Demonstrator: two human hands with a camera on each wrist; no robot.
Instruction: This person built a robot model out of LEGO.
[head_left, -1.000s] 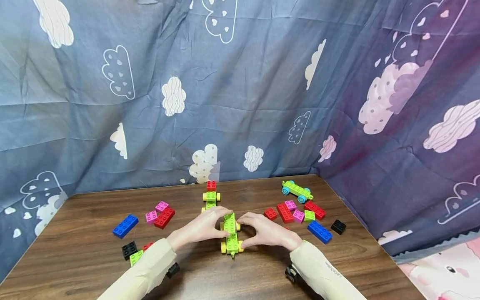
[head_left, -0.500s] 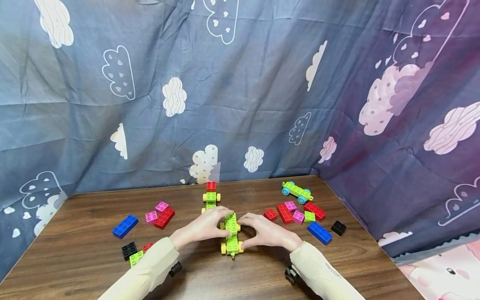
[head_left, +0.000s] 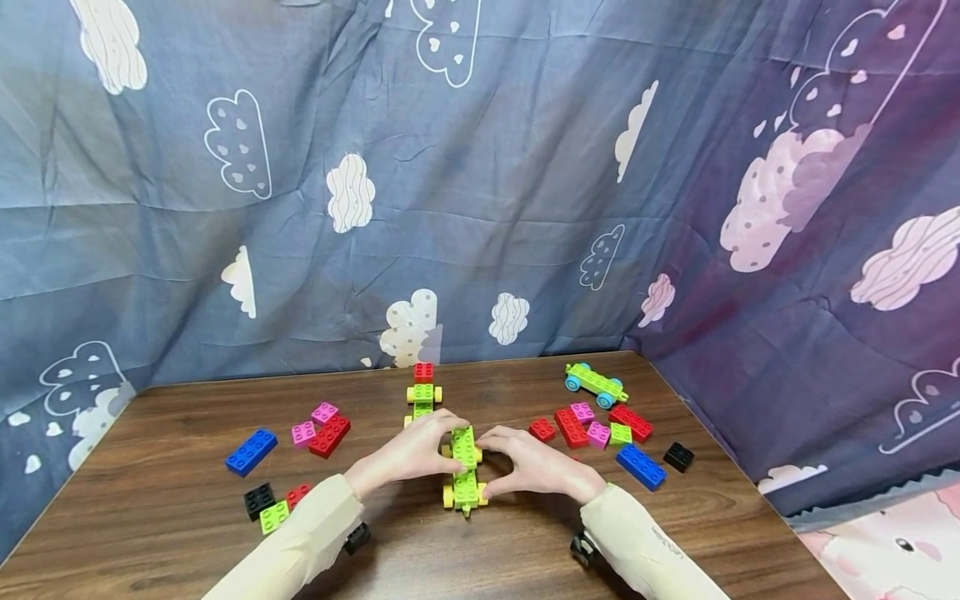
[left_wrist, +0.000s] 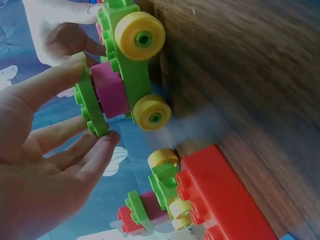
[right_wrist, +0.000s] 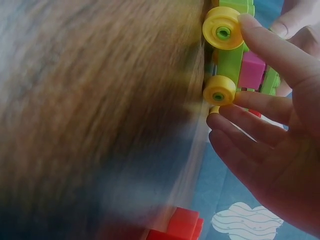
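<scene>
A green toy-car base with yellow wheels stands between both hands near the table's middle. On it sits a pink brick, topped by a green building plate. My left hand pinches this plate by its two ends, with thumb and fingertips. From the other side, my right hand holds the car base at its wheels. Its thumb lies on one yellow wheel and the fingers on the other wheel. Part of the car's far end is covered by the left hand in the head view.
Behind, a second yellow-wheeled car carries a red brick. A blue-wheeled car stands back right. Loose bricks lie at left, including a blue brick, and at right near another blue brick. A cloud-patterned curtain hangs behind.
The left hand and the green plate have shifted slightly right, so the plate lies more in line with the car base. The right hand keeps its place.
</scene>
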